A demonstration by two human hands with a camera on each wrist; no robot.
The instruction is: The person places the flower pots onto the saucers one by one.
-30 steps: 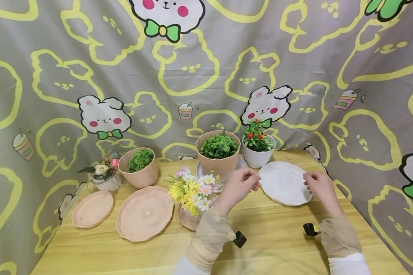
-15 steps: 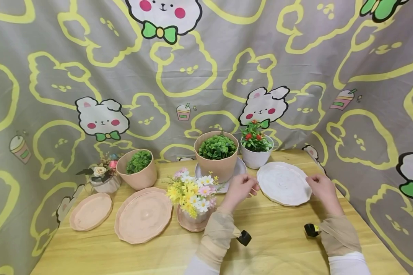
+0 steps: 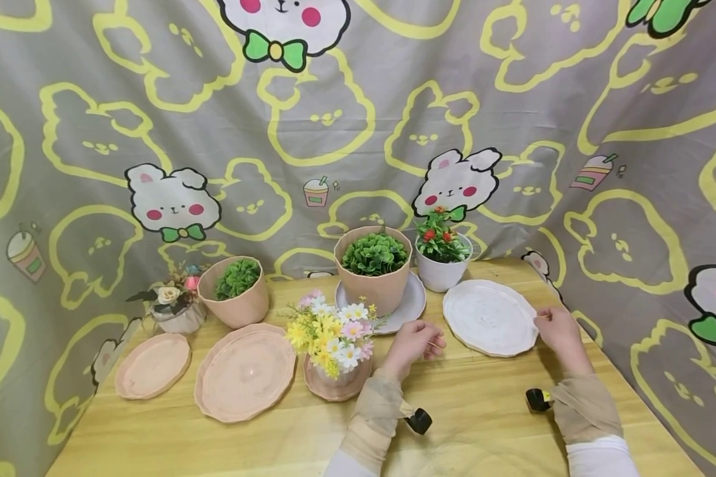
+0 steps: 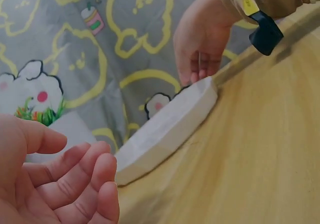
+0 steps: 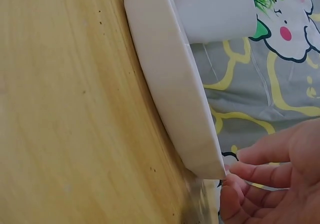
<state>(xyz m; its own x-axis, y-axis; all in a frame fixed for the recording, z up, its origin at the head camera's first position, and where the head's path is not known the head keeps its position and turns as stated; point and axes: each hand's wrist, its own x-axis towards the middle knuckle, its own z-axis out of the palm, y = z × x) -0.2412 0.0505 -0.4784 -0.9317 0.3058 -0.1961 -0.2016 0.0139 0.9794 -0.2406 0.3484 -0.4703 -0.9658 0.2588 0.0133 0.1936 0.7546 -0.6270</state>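
Left hand [image 3: 416, 344] has drawn back from the white saucer [image 3: 490, 318], thumb and fingers loosely parted, holding nothing; apparently only the right hand [image 3: 559, 333] now tends it. The saucer lies on the bench [image 3: 471, 430] between them. Right fingertips [image 5: 240, 171] reach its rim, partly hiding one another: whether they pinch, I cannot tell.

Bright, even light fills the head view, and the white plate [image 3: 490, 318] shows pale and crisp. Left of the white plate, the big pink plate [image 3: 244, 376] carries a small glint (a mere pinprick). Beyond the white plate, the curtain [image 3: 388, 59] stretches toward the frame's edges, wide-angle fashion. Both wrist views are dimmer and softer; there a narrow shadow hugs the white plate's foot on the table [image 4: 260, 134].
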